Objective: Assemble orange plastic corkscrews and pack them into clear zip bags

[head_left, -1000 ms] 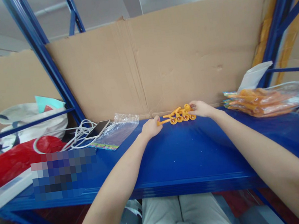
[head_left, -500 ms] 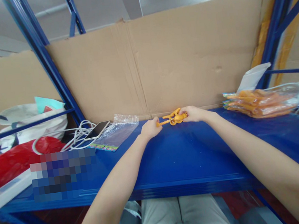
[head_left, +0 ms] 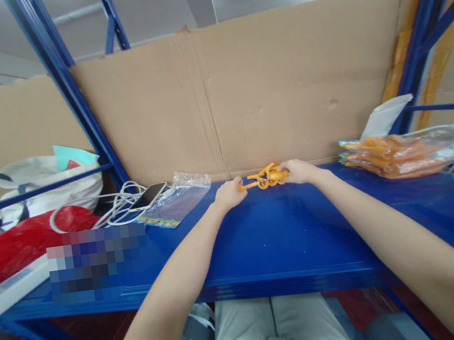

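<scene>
An orange plastic toy (head_left: pixel 268 176) with small round wheels lies low over the blue shelf, between my two hands. From its left side runs a thin ridged rod (head_left: pixel 251 186). My left hand (head_left: pixel 230 193) is closed on the outer end of that rod, thumb on top. On the other side, my right hand (head_left: pixel 297 171) grips the right end of the toy's body, and its fingers cover that end. The toy's exact kind is too small to make out.
A clear plastic bag (head_left: pixel 175 202) and a phone (head_left: pixel 149 196) with white cables (head_left: pixel 124 197) lie to the left. Beyond are a red bag (head_left: pixel 30 237) and a blurred-out patch. Bagged orange parts (head_left: pixel 392 156) are stacked at right. A cardboard wall (head_left: pixel 274 85) closes the back.
My right hand has shifted slightly to the right along the toy, and more of the wheels show. My left hand stays on the rod, almost unmoved.
</scene>
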Demonstrator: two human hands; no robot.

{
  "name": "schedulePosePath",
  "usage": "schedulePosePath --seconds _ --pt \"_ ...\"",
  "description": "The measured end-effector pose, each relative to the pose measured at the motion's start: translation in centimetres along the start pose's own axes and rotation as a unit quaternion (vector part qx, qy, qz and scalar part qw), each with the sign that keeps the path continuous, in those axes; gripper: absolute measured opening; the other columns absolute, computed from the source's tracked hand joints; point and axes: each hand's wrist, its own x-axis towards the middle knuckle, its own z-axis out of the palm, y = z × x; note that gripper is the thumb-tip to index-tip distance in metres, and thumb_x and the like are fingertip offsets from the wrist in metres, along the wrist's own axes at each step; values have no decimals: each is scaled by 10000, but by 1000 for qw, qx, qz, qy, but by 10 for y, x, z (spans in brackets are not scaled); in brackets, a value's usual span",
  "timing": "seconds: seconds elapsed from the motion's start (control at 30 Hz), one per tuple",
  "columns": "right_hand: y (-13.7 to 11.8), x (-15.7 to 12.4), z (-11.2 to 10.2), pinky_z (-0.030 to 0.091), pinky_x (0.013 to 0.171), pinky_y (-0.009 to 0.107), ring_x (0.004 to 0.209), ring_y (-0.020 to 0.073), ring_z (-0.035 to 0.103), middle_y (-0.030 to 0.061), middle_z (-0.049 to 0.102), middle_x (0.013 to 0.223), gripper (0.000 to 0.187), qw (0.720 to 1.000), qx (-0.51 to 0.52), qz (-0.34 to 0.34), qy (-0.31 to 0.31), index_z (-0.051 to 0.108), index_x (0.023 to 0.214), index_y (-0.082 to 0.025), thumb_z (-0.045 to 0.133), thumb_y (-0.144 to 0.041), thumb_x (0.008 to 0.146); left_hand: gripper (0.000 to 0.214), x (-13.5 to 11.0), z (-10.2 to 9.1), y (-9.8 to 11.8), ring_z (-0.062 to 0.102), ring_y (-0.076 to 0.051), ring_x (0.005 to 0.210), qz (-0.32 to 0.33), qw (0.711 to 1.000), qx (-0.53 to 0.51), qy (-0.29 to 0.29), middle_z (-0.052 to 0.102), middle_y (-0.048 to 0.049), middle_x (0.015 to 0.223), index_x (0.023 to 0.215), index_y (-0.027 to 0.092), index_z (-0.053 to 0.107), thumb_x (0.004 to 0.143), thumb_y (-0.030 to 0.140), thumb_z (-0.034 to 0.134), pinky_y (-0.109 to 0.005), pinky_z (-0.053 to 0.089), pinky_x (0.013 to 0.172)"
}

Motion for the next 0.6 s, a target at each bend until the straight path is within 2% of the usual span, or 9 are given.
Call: schedulePosePath --seconds 0.3,0.53,0.6 --pt "-9 -5 -7 430 626 252 880 214 647 62 702 1018 289 996 -75 38 -9 683 1001 -227 603 -336 746 280 -1 0 1 650 -263 944 -6 1000 -2 0 684 -89 975 1065 211 545 808 312 503 -318 490 760" --pt "-3 1 1 443 694 224 854 187 648 37 719 921 220 999 -2 -46 0 710 904 -212 640 -249 699 292 1 2 -1 646 -264 956 -3 1000 13 0 681 -89 977 1071 221 549 794 310 518 -320 489 775" --pt "-3 1 1 445 706 231 855 190 647 44 718 926 236 999 6 -52 1 709 919 -204 642 -235 695 294 2 2 -1 645 -261 956 -2 1000 12 0 681 -88 976 1070 224 551 790 311 524 -318 487 780"
